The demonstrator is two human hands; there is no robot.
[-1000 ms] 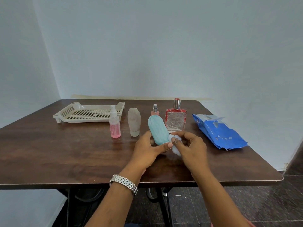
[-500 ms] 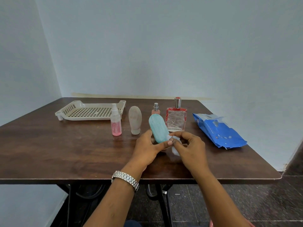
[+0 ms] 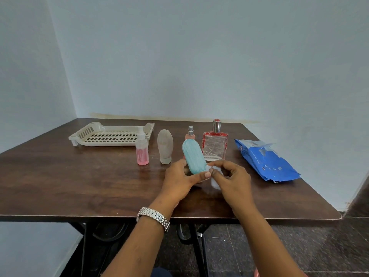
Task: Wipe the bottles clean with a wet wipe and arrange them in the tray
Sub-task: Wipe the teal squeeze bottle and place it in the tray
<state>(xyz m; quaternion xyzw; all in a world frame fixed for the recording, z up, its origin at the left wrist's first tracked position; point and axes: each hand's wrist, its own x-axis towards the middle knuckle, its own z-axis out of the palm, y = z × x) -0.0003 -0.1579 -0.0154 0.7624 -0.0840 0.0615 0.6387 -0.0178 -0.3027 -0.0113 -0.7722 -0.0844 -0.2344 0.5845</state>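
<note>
My left hand grips the lower end of a teal oval bottle, tilted up and to the left above the table. My right hand pinches a crumpled white wet wipe against the bottle's lower right side. On the table behind stand a pink spray bottle, a beige oval bottle, a small pink bottle with a silver cap and a clear perfume bottle with red edges. A beige slotted tray lies at the back left with nothing in it.
A blue pack of wet wipes, torn open at the top, lies at the right on the dark wooden table. Walls close in behind and to the left. The table's front edge runs just under my wrists.
My hands and the teal bottle have stayed almost in place; the right fingers have shifted the wipe a little at the bottle's lower end. The view has drifted slightly.
</note>
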